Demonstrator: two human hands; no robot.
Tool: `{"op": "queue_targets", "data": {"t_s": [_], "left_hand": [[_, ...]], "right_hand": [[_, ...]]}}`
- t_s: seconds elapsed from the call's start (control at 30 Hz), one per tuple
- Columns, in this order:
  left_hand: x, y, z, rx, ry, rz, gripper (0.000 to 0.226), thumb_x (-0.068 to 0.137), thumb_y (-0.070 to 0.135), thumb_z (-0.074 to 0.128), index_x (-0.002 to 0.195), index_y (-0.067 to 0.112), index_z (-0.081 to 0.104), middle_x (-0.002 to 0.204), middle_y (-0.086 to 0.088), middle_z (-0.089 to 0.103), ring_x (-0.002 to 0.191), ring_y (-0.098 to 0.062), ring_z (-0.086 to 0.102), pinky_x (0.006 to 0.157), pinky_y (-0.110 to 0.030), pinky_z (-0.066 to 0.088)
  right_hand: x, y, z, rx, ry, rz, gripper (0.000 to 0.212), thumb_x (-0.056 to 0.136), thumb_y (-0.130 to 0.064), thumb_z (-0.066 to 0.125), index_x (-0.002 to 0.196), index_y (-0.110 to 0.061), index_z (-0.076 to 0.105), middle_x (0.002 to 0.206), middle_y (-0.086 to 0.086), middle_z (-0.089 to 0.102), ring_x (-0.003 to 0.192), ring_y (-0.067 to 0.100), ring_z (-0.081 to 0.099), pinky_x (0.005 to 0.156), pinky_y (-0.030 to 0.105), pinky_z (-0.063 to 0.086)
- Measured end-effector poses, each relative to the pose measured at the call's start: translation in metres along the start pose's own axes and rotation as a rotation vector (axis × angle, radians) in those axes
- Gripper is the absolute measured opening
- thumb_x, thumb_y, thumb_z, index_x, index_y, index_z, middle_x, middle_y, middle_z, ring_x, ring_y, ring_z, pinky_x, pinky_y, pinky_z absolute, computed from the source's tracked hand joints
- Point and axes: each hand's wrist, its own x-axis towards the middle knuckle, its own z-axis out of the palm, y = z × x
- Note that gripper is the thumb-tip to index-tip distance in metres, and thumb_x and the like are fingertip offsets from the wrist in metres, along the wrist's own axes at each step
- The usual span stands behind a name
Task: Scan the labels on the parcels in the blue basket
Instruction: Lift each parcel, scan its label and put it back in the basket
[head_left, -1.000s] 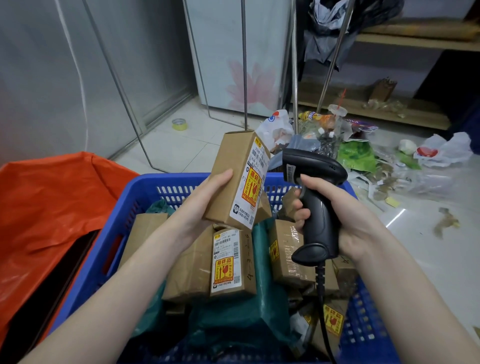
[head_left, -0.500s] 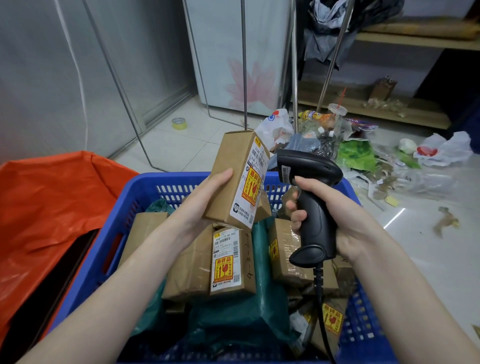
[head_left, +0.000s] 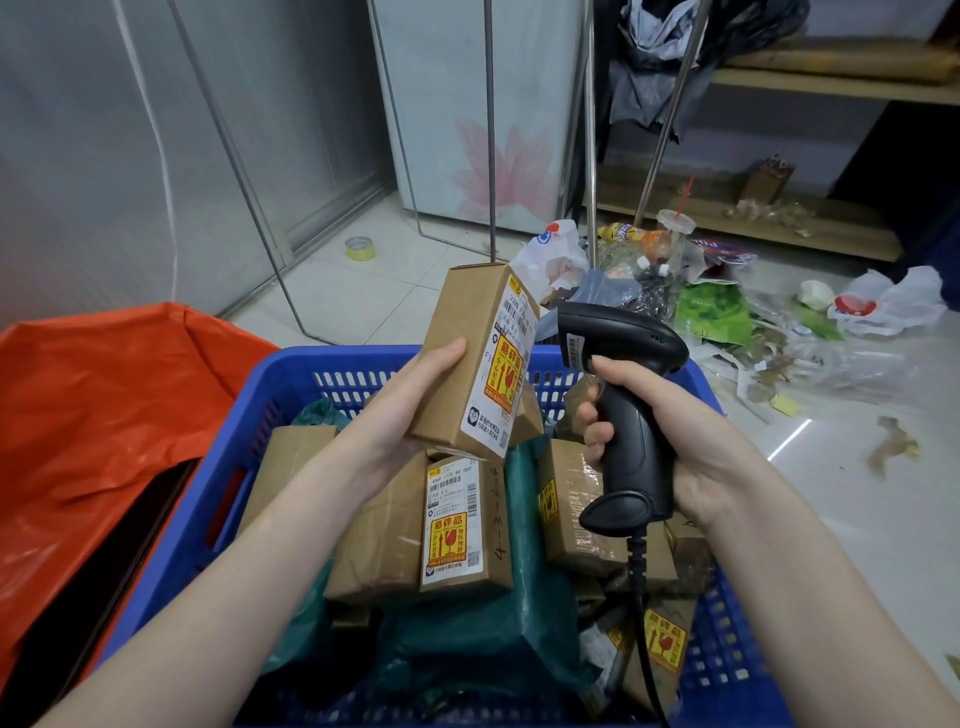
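Two hands busy: left hand (head_left: 395, 410) fingers clasp parcel (head_left: 470, 364), right hand (head_left: 670, 431) fingers wrap scanner (head_left: 623, 395).

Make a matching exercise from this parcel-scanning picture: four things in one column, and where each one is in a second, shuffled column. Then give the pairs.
Things
1. barcode scanner
2. upright labelled box
3. tape roll
4. orange bag

Places
A. on the floor tiles by the wall
B. in the left hand
C. left of the blue basket
D. in the right hand

Pairs: 1-D, 2-B, 3-A, 4-C
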Motion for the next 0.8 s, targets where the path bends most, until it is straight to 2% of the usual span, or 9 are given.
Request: {"op": "queue_targets", "data": {"t_s": [0.23, 0.3, 0.43, 0.5, 0.57, 0.6, 0.63, 0.7, 0.8], "left_hand": [[0.003, -0.003, 0.0, -0.031, 0.032, 0.004, 0.021, 0.086, 0.044, 0.054, 0.092, 0.026, 0.063, 0.066, 0.007, 0.074, 0.079, -0.015, 0.067, 0.081, -0.039, 0.053], [0.003, -0.004, 0.0, -0.04, 0.026, -0.001, 0.025, 0.087, 0.046, 0.053, 0.094, 0.026, 0.065, 0.071, 0.005, 0.076, 0.081, -0.017, 0.069, 0.081, -0.04, 0.054], [0.005, -0.008, 0.001, -0.07, 0.048, -0.003, 0.042, 0.085, 0.055, 0.05, 0.107, 0.025, 0.067, 0.099, -0.006, 0.075, 0.097, -0.024, 0.07, 0.088, -0.044, 0.053], [0.007, -0.011, 0.003, -0.076, 0.054, 0.026, 0.043, 0.087, 0.055, 0.046, 0.108, 0.024, 0.067, 0.097, -0.006, 0.075, 0.095, -0.023, 0.071, 0.089, -0.044, 0.052], [0.007, -0.015, 0.006, -0.051, 0.042, 0.07, 0.042, 0.091, 0.054, 0.041, 0.107, 0.025, 0.066, 0.086, 0.0, 0.077, 0.084, -0.016, 0.073, 0.085, -0.041, 0.053], [0.006, -0.016, 0.008, -0.03, 0.039, 0.083, 0.044, 0.091, 0.056, 0.04, 0.113, 0.026, 0.063, 0.089, 0.001, 0.077, 0.083, -0.014, 0.073, 0.085, -0.041, 0.053], [0.006, -0.018, 0.009, -0.006, 0.037, 0.085, 0.052, 0.089, 0.059, 0.04, 0.126, 0.026, 0.056, 0.1, 0.001, 0.075, 0.088, -0.015, 0.073, 0.088, -0.043, 0.052], [0.008, -0.025, 0.012, 0.016, 0.024, 0.09, 0.067, 0.086, 0.065, 0.041, 0.145, 0.037, 0.028, 0.131, -0.001, 0.061, 0.103, -0.017, 0.068, 0.095, -0.047, 0.049], [0.009, -0.034, 0.017, 0.097, -0.019, 0.105, 0.059, 0.091, 0.059, 0.033, 0.144, 0.052, 0.009, 0.141, 0.006, 0.048, 0.113, -0.015, 0.06, 0.098, -0.045, 0.046]], "right_hand": [[0.0, 0.0, -0.003, -0.022, 0.01, -0.006, 0.022, 0.086, -0.029, 0.063, 0.074, -0.012, 0.055, 0.059, 0.002, 0.059, 0.041, 0.01, 0.051, 0.042, 0.02, 0.047], [0.001, 0.0, -0.005, -0.052, 0.029, -0.016, 0.019, 0.085, -0.028, 0.063, 0.078, -0.012, 0.058, 0.061, 0.002, 0.063, 0.042, 0.011, 0.052, 0.043, 0.021, 0.047], [0.005, 0.003, -0.008, -0.097, 0.051, -0.06, 0.016, 0.085, -0.027, 0.064, 0.087, -0.012, 0.063, 0.067, 0.001, 0.067, 0.048, 0.011, 0.055, 0.048, 0.022, 0.048], [0.009, 0.006, -0.008, -0.089, 0.075, -0.095, 0.015, 0.084, -0.024, 0.065, 0.09, -0.01, 0.064, 0.073, 0.004, 0.07, 0.054, 0.013, 0.059, 0.052, 0.023, 0.05], [0.013, 0.011, -0.008, -0.074, 0.109, -0.123, 0.023, 0.082, -0.021, 0.069, 0.099, -0.007, 0.067, 0.088, 0.009, 0.074, 0.068, 0.016, 0.064, 0.054, 0.026, 0.054], [0.015, 0.014, -0.008, -0.07, 0.127, -0.131, 0.032, 0.08, -0.02, 0.071, 0.107, -0.005, 0.067, 0.096, 0.01, 0.074, 0.077, 0.018, 0.067, 0.056, 0.028, 0.056], [0.017, 0.016, -0.007, -0.071, 0.132, -0.135, 0.041, 0.078, -0.02, 0.073, 0.115, -0.005, 0.065, 0.101, 0.01, 0.075, 0.083, 0.019, 0.068, 0.057, 0.03, 0.057], [0.019, 0.019, -0.007, -0.084, 0.111, -0.142, 0.055, 0.074, -0.02, 0.076, 0.124, -0.008, 0.06, 0.106, 0.01, 0.075, 0.085, 0.02, 0.072, 0.059, 0.031, 0.057], [0.021, 0.022, -0.012, -0.097, 0.106, -0.165, 0.067, 0.067, -0.014, 0.08, 0.129, -0.011, 0.054, 0.109, 0.012, 0.075, 0.089, 0.024, 0.075, 0.065, 0.033, 0.058]]}}
